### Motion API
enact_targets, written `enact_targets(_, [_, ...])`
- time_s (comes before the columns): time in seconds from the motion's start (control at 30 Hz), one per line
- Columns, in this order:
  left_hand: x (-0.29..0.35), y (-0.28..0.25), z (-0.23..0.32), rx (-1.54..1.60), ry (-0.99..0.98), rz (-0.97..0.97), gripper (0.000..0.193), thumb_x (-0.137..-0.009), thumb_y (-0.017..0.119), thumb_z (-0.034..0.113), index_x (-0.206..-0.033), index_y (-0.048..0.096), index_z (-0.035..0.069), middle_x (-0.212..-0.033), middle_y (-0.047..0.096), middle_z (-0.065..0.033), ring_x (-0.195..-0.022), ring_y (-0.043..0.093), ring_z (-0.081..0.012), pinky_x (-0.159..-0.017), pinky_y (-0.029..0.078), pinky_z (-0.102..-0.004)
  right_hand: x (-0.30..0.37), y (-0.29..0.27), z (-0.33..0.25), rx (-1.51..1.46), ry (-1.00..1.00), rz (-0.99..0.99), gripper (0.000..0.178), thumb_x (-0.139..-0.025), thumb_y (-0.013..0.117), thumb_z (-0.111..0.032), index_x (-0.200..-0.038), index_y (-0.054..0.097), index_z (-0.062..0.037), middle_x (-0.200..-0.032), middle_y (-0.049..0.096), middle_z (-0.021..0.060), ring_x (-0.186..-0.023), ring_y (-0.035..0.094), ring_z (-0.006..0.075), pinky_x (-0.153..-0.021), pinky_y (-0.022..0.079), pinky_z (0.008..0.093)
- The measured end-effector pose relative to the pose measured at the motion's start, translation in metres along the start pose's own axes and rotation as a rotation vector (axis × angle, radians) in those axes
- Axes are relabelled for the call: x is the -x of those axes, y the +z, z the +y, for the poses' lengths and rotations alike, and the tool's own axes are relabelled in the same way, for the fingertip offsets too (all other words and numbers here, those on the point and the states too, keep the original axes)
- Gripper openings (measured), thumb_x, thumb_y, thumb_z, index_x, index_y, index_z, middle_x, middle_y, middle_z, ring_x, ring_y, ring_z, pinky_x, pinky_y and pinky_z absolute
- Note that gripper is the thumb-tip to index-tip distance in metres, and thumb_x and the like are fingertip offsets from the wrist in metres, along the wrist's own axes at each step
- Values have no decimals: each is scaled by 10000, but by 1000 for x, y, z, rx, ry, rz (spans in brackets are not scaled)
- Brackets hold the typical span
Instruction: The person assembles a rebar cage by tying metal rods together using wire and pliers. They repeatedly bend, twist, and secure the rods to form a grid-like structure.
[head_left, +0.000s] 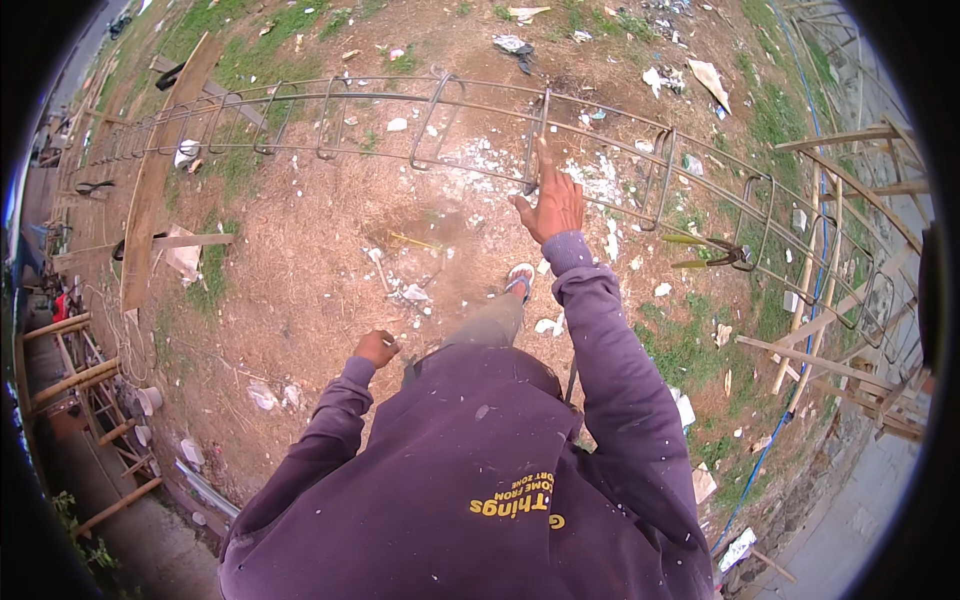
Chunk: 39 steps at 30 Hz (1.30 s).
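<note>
A long cage of thin steel bars [375, 96] with square stirrups runs across the view in front of me. My right hand [555, 200] reaches out to one stirrup [545, 110] near the middle, thumb and fingers apart, the index finger lying at its side. Whether the fingertip touches the steel, I cannot tell. Low at my left side, my left hand [377, 348] is closed, fingers curled; what it holds, if anything, is hidden. Right of my right hand, pliers or cutters with yellow-green handles [705, 252] rest by the cage's lower bar.
A wooden plank [160, 190] stands under the cage's left part. Bamboo and timber supports [815, 280] bear its right end. White scraps and rubbish [600, 180] litter the dirt and grass. A bamboo frame [100, 390] borders a lower area on the left. A blue hose [760, 465] runs at right.
</note>
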<state>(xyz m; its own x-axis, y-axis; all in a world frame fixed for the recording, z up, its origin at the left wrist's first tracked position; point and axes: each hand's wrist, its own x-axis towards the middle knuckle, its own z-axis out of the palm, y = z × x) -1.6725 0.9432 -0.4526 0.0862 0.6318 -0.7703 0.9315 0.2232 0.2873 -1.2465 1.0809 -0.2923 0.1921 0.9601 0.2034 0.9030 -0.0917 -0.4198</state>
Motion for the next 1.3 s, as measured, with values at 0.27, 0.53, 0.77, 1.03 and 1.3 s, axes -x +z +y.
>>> enact_targets(0.27, [-12,-96,77,492,520,742,318,-913,704,268,-1097,707,9,-1003,729,-146,-908,697,-248,-787,541,-364,-12,37,6,-129,327,-148,703,-981,510,-389,-1559,241,-94,-873,714,228,-917,670,382,-1060,321,501])
enact_targets(0.53, [-151,-278,324,-88,997,1163,543,-1008,482,478,-1377,534,83,-1355,580,-176,-1253,543,-371,-1073,399,-483,-28,49,8,10,473,-55,393,-1031,405,-349,-1168,647,-71,-879,715,209,-883,659,414,-952,397,491])
enact_targets(0.77, [-229,-309,355,-96,988,408,498,-1020,449,468,-1122,688,43,-1101,686,-203,-1017,638,-411,-918,500,-463,-22,62,-3,179,564,66,346,-1001,491,-334,-943,686,-54,-709,669,216,-717,631,419,-840,441,485])
enact_targets(1.03, [-235,-300,341,23,965,493,459,-984,492,434,-935,717,36,-914,674,-245,-862,651,-437,-795,507,-508,-14,82,-16,261,577,357,218,-947,572,-205,-838,678,-48,-628,634,166,-666,616,355,-867,466,430])
enact_targets(1.3, [-201,-290,378,7,1165,613,456,-960,578,464,-1182,658,74,-1192,658,-181,-1071,626,-414,-906,493,-506,-18,72,-19,151,562,312,226,-943,621,-256,-877,670,-46,-609,638,137,-651,642,341,-948,453,427])
